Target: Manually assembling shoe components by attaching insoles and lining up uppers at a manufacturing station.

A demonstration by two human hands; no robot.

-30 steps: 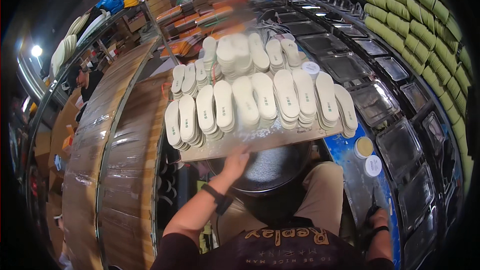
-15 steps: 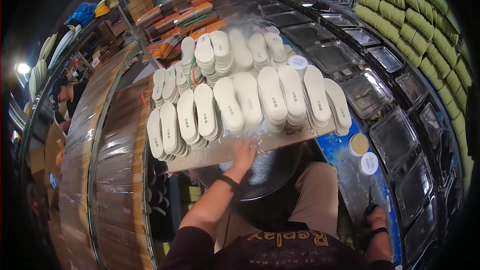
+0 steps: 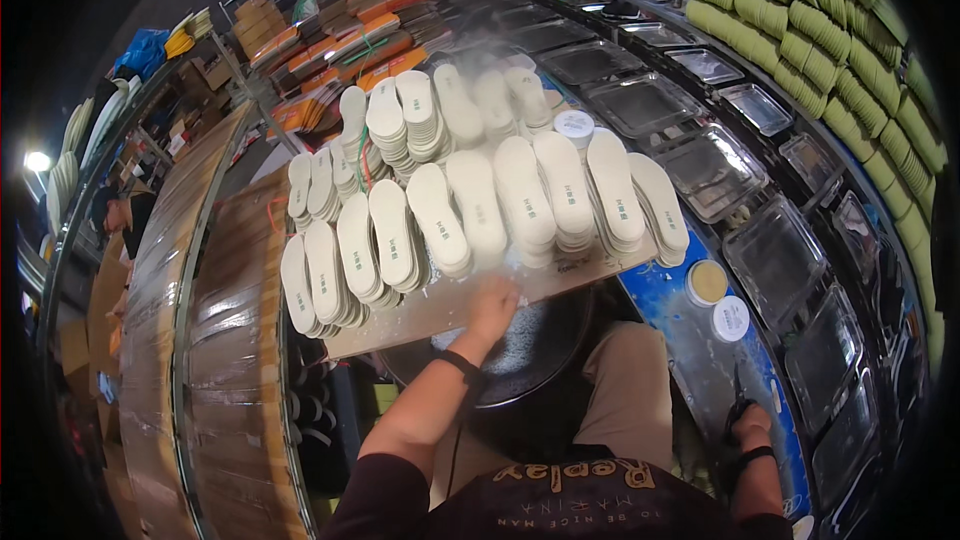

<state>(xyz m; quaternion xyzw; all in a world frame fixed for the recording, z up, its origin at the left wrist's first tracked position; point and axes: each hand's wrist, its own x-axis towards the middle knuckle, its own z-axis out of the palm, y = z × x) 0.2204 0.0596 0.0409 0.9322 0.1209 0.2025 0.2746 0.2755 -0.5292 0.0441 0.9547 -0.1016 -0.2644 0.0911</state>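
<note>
My left hand (image 3: 493, 306) is at the near edge of a light brown board (image 3: 400, 334), its fingers curled in and blurred. Whether anything is inside them is hidden. Just beyond it, several stacks of cream shoe insoles (image 3: 474, 208) with small green prints stand in two rows on the board. Small white scraps lie scattered between the stacks and this hand. At the lower right, my right hand (image 3: 750, 422) is closed around a black-handled tool (image 3: 740, 406) with a thin dark end, possibly scissors, over the blue bench top.
A blue bench (image 3: 700, 360) on the right bears a tan-topped round tub (image 3: 707, 282) and a white-lidded tub (image 3: 731, 319). Below the board is a round dark basin (image 3: 530, 350). Metal trays (image 3: 785, 250) and green stacked pieces (image 3: 800, 40) line the right; a wrapped shelf (image 3: 225, 340) stands left.
My left hand has drawn its fingers in at the board's edge. The whole view has shifted slightly. My right hand stays on the black-handled tool.
</note>
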